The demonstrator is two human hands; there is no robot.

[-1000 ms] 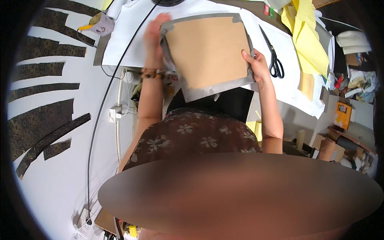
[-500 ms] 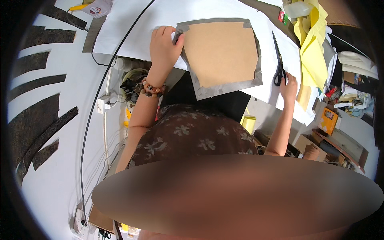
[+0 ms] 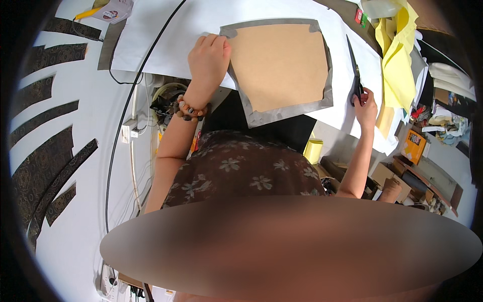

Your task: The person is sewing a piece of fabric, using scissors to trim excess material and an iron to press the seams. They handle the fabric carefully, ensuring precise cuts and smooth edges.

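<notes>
A tan paper pattern piece lies on slightly larger grey fabric, whose edges show all around it as a border. My left hand is closed at the upper left edge of this piece, fingers curled in a pinch on the grey fabric; what lies under the fingertips is hidden. To the right, black scissors lie on the white sheet with their blades pointing away from me. My right hand has its thumb and fingers around the scissors' handles.
White paper covers the table. Crumpled yellow fabric hangs along the right side, below a translucent container. A black cable runs down the left, near dark patterned fabric strips. Boxes stand at lower right.
My right hand has closed more firmly around the scissors' handles. The fingers of my left hand have curled in tighter at the fabric's edge. The whole view has shifted slightly.
</notes>
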